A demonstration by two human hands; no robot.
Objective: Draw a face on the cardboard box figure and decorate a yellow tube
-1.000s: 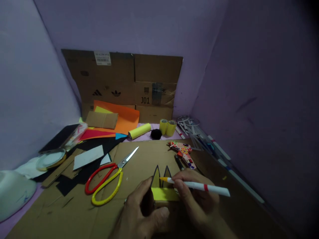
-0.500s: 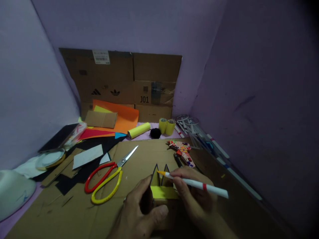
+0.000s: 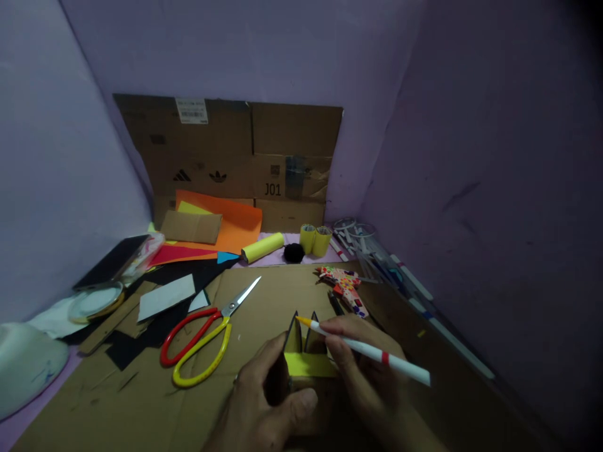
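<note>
A small piece with a yellow band [image 3: 311, 365] and two pointed, dark-edged triangles standing up is at the bottom centre. My left hand [image 3: 268, 395] grips its left side, thumb in front. In my right hand [image 3: 367, 358] is a white marker [image 3: 370, 351] with a red ring and a yellow-orange tip. That tip is at the upper edge of the left triangle. The fingers of my right hand hide the piece's right end.
Open scissors [image 3: 230, 307] with red and yellow handles lie left of my hands. A patterned glue gun [image 3: 347, 290] lies behind my right hand. Yellow rolls [image 3: 322, 241], a black pompom [image 3: 294, 253] and an orange sheet [image 3: 240, 223] are farther back. Cardboard [image 3: 217, 138] leans on the wall.
The marker's tip has moved slightly up along the left triangle's edge, and its rear end has dipped a little. My left hand keeps the same hold.
</note>
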